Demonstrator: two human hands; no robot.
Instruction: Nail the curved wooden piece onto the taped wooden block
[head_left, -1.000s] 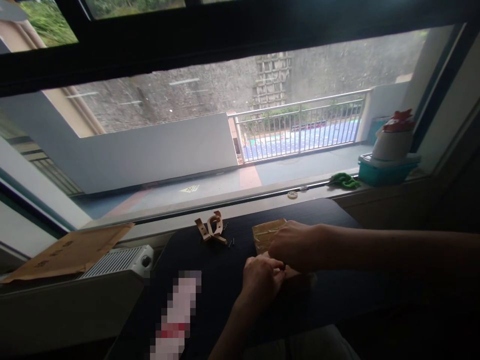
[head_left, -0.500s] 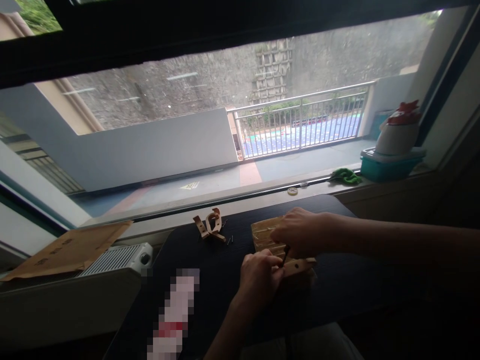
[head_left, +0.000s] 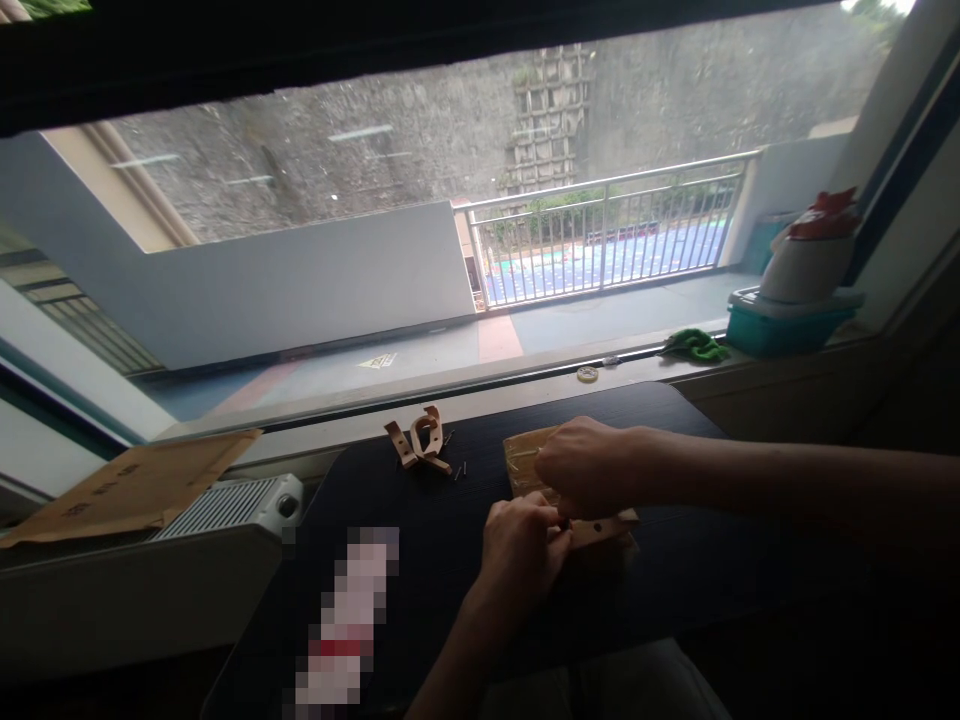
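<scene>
Both of my hands work close together over a flat wooden block (head_left: pixel 604 529) on a black table (head_left: pixel 420 560). My left hand (head_left: pixel 521 550) is closed, its fingers pinching at the block's near left end. My right hand (head_left: pixel 585 467) is closed too, curled above the block and gripping a small dark thing too small to name. A second wooden board (head_left: pixel 521 452) lies just behind my right hand. A small pile of cut wooden pieces (head_left: pixel 420 442) with a few tiny dark pins beside it rests further left on the table.
A blurred white and red object (head_left: pixel 341 625) lies near the table's front left. A radiator (head_left: pixel 225 505) and a brown envelope (head_left: pixel 127 485) sit to the left. On the window sill stand a teal box (head_left: pixel 787 325), a green cloth (head_left: pixel 694 345) and a small round disc (head_left: pixel 587 374).
My right hand rose from the block, then came back down toward my left hand. The view tilted slightly downward. The wooden pieces on the table stayed put.
</scene>
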